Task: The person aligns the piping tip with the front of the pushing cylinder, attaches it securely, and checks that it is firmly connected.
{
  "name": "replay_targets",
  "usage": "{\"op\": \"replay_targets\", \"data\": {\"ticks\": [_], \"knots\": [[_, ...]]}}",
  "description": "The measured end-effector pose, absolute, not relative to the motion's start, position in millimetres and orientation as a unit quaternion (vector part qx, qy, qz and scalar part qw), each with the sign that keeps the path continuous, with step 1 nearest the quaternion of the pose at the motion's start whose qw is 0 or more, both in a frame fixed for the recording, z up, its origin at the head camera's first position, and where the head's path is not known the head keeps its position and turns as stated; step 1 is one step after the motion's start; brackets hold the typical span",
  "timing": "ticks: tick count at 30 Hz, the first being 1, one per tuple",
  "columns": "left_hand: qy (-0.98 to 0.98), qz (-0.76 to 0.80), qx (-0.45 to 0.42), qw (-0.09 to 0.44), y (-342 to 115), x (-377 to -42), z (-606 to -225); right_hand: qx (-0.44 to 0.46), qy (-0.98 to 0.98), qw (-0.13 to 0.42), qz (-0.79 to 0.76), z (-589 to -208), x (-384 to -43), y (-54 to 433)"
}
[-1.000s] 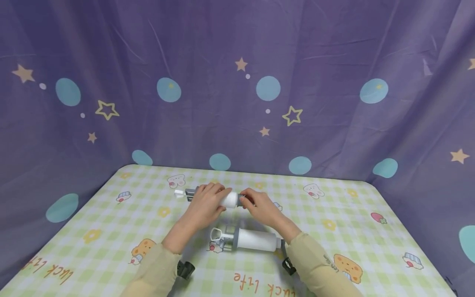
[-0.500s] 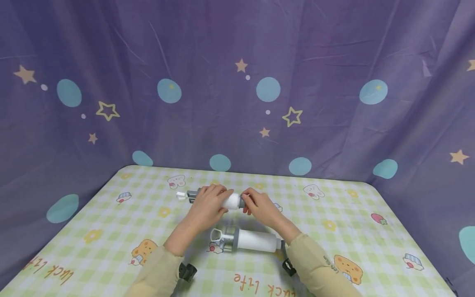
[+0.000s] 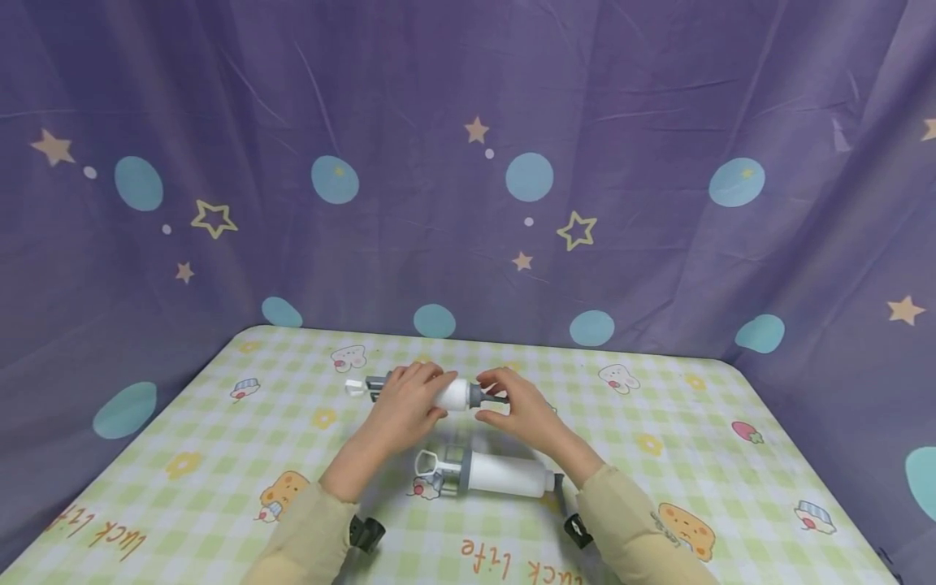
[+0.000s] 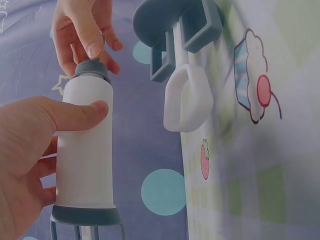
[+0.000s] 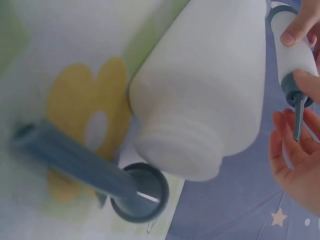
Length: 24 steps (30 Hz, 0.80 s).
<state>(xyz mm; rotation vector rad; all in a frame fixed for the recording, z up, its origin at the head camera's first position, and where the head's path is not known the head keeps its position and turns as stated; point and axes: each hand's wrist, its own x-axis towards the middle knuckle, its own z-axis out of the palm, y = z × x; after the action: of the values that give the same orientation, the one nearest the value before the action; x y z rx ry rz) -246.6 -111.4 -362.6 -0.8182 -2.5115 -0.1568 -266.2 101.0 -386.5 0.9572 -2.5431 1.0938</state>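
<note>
My left hand (image 3: 409, 398) grips the white barrel of a large plunger syringe (image 4: 85, 150), thumb across its front. This syringe has a grey collar, a white loop handle at its left end and a thin grey nozzle (image 5: 298, 117) at its right. Around that nozzle, my right hand (image 3: 522, 406) has its thumb and fingers spread apart; the thumb appears to touch the grey collar (image 5: 290, 85). A second white syringe (image 3: 506, 474) lies nearer me on the table, its threaded neck bare. Close beside that neck is a loose grey nozzle piece (image 5: 80, 162).
The table wears a green-and-white checked cloth (image 3: 219, 496) with cartoon prints. A purple curtain (image 3: 439, 106) with stars and dots surrounds its back and sides. Black wrist devices (image 3: 366, 534) show by both sleeves.
My right hand's fingers have loosened from around the nozzle end and spread, shifting slightly right, so the thin nozzle now shows. The left hand keeps its hold on the barrel, nearly still.
</note>
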Motion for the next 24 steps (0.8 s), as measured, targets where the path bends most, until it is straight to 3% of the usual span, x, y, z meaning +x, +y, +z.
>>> {"op": "replay_targets", "data": {"ticks": [9, 24], "knots": [[-0.919, -0.056, -0.303, 0.246, -110.0, -246.2, -363.1, 0.334, -0.856, 0.139, 0.368, -387.0, -267.5, 99.7], [-0.916, -0.055, -0.305, 0.253, -109.1, -245.6, -366.4, 0.301, -0.883, 0.082, 0.351, -382.0, -264.5, 101.0]]}}
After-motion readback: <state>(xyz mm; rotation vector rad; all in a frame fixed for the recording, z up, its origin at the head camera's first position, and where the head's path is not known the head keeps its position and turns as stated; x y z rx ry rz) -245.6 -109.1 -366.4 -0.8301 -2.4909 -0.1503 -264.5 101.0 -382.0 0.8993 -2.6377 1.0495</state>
